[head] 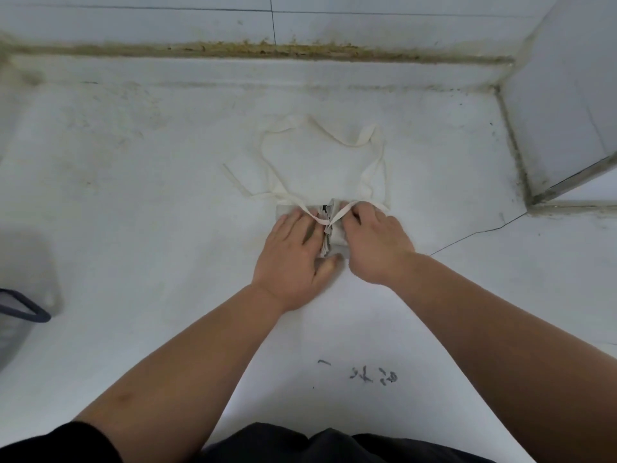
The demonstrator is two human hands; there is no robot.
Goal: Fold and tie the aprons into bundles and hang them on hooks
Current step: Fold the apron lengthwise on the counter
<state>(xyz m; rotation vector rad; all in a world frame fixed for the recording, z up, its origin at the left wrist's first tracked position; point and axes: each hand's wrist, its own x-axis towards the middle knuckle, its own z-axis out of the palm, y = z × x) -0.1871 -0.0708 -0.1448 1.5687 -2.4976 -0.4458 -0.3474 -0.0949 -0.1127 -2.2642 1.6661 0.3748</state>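
Pressing down flat, the left hand (293, 252) keeps its grip released on the folded apron (329, 243), mid-frame on the white tabletop (133, 195). The right hand (374, 242) clenches its grip on a cream strap (344, 210) crossing over the bundle. It's soft grey cloth in stacked folds, with flat ribbon-like ties looping toward upper centre. Dark writing (367, 375) at lower centre can't be read.
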